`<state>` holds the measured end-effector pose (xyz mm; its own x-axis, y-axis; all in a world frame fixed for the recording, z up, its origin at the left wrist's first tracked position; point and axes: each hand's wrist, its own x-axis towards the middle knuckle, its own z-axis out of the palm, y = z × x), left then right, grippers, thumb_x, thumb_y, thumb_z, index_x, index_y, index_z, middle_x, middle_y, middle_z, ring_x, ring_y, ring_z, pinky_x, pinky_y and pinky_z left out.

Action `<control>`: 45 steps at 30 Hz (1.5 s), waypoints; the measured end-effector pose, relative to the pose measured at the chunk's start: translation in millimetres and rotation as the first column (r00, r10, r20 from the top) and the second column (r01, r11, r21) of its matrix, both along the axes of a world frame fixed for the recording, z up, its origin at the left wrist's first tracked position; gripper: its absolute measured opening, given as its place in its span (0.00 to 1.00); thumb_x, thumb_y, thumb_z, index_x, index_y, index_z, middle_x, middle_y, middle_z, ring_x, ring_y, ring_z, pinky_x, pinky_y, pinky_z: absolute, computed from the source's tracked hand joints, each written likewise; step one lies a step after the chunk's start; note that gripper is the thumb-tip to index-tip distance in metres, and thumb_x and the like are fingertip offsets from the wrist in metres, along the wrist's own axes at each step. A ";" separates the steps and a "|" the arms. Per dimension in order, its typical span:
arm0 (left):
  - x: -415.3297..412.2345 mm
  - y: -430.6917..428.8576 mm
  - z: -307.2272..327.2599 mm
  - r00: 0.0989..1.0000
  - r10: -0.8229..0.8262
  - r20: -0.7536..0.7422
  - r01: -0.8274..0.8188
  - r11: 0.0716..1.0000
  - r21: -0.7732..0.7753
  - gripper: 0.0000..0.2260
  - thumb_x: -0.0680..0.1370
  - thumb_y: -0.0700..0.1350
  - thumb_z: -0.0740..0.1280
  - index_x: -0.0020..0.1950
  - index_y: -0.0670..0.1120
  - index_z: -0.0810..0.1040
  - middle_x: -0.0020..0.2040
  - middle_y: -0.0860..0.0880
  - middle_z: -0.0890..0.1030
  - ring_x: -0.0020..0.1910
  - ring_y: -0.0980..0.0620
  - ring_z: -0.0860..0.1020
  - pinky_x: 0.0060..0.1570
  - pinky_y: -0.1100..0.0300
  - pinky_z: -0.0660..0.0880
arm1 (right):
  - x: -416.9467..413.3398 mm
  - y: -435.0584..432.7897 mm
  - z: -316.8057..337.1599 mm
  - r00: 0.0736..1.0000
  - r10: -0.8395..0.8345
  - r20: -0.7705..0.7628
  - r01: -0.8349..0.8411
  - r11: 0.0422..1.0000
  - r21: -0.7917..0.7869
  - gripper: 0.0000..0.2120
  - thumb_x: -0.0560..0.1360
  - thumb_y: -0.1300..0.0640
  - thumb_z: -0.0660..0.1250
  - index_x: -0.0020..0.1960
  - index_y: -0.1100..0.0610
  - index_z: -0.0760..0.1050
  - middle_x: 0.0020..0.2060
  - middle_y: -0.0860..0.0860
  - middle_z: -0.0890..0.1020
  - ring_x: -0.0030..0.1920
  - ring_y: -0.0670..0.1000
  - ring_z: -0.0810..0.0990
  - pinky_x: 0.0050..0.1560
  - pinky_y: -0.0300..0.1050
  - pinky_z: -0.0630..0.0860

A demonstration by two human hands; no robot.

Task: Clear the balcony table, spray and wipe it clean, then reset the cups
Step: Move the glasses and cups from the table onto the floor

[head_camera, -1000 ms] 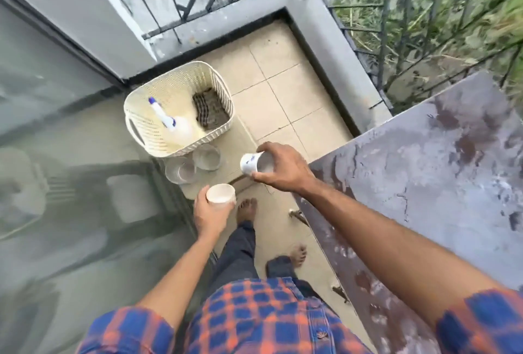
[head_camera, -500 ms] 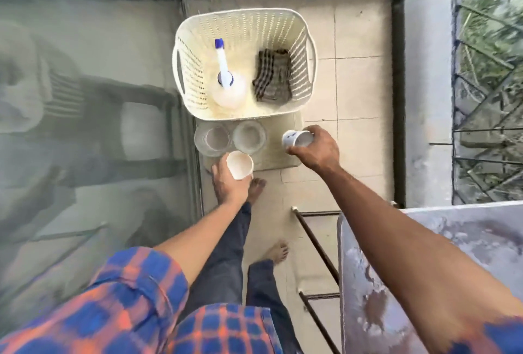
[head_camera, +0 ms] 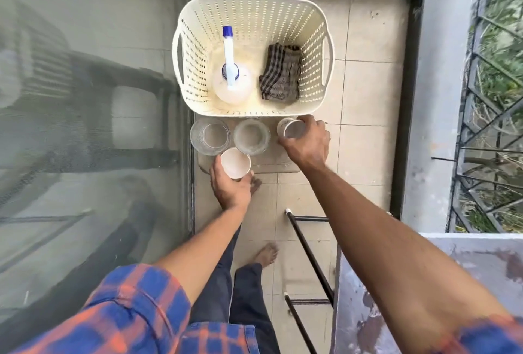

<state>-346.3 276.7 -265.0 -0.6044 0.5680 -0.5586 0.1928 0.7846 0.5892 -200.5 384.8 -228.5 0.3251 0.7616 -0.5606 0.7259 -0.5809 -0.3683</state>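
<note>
My left hand [head_camera: 230, 188] grips a white paper cup [head_camera: 235, 162] just in front of two clear glasses [head_camera: 210, 136] [head_camera: 251, 136] that stand on a small beige mat [head_camera: 271, 160] on the floor. My right hand [head_camera: 307, 143] holds a second white cup [head_camera: 291, 128] at the mat's right end, close to the basket. The cream plastic basket [head_camera: 254, 4] behind them holds a spray bottle [head_camera: 230, 76] with a blue nozzle and a folded checked cloth [head_camera: 280, 76]. The grey stained table top [head_camera: 481, 274] shows at the lower right.
A glass door [head_camera: 90, 127] runs along the left of the tiled floor. A raised grey ledge and black railing [head_camera: 481, 127] bound the right side. The table's black legs [head_camera: 308, 254] stand near my bare feet.
Both hands have come down lower toward the mat with their cups. The right cup has turned more upright and moved close to the basket's front wall.
</note>
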 end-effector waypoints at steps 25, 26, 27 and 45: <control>-29.3 -3.4 -14.9 0.990 -0.141 -0.015 0.140 0.988 -0.062 0.37 0.65 0.38 0.83 0.72 0.47 0.75 0.66 0.44 0.74 0.65 0.42 0.77 0.68 0.50 0.73 | 24.6 -12.6 11.4 0.942 -0.046 -0.332 0.000 0.990 -0.138 0.38 0.65 0.62 0.78 0.73 0.51 0.73 0.67 0.49 0.77 0.65 0.52 0.77 0.68 0.49 0.73; -28.6 -2.4 -14.1 0.989 -0.144 -0.031 0.142 0.988 -0.058 0.35 0.65 0.38 0.83 0.71 0.46 0.76 0.64 0.43 0.75 0.64 0.42 0.77 0.67 0.52 0.73 | 26.3 -12.4 11.2 0.942 -0.034 -0.334 -0.015 0.990 -0.142 0.37 0.66 0.63 0.77 0.73 0.52 0.73 0.67 0.49 0.78 0.67 0.52 0.76 0.68 0.46 0.71; -27.4 -1.9 -13.0 0.988 -0.147 -0.047 0.144 0.988 -0.062 0.34 0.66 0.39 0.83 0.70 0.45 0.76 0.64 0.43 0.75 0.64 0.42 0.76 0.65 0.54 0.72 | 27.9 -13.5 11.1 0.942 -0.015 -0.336 -0.036 0.989 -0.143 0.35 0.68 0.63 0.77 0.73 0.52 0.73 0.67 0.49 0.78 0.67 0.52 0.75 0.67 0.44 0.70; -25.9 0.3 -21.7 0.969 -0.230 -0.086 0.223 0.972 -0.077 0.37 0.66 0.44 0.83 0.74 0.48 0.74 0.68 0.44 0.76 0.69 0.42 0.73 0.65 0.55 0.68 | 46.7 -30.6 10.3 0.947 -0.021 -0.322 -0.027 0.989 -0.144 0.32 0.76 0.55 0.71 0.78 0.51 0.66 0.75 0.54 0.71 0.74 0.55 0.70 0.75 0.52 0.66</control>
<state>-372.1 277.0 -286.6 -0.5157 0.6597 -0.5467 0.4218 0.7509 0.5082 -153.8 354.2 -218.2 0.1066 0.6651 -0.7391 0.5846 -0.6432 -0.4945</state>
